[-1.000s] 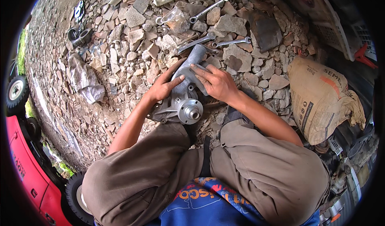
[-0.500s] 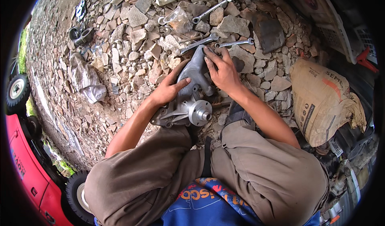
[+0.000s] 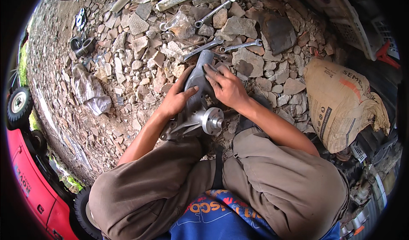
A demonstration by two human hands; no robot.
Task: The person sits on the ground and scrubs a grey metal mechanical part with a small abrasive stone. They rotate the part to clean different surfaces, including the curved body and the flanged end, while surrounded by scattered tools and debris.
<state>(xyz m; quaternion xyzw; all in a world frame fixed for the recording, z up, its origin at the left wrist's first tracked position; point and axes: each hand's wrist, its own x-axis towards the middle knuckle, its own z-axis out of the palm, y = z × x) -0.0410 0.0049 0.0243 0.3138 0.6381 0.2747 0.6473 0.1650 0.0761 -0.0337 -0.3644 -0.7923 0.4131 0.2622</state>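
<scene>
A grey cast-metal pump housing [image 3: 197,112] with a round flanged hub [image 3: 213,120] lies on the stony ground between my knees. My left hand [image 3: 177,98] grips its left side, thumb across the body. My right hand [image 3: 228,86] presses flat on the upper neck of the housing, fingers spread over it. Both hands are in contact with the part.
Several wrenches [image 3: 200,49] lie on the broken stones just beyond the housing. A tan cement sack [image 3: 341,103] sits at the right. A crumpled grey rag [image 3: 87,91] and small metal parts [image 3: 83,44] are at the left. A red vehicle with wheels [image 3: 19,105] borders the lower left.
The housing has been turned and lifted so its long neck points away from me. My right hand slid up onto the neck; my left hand shifted along the side.
</scene>
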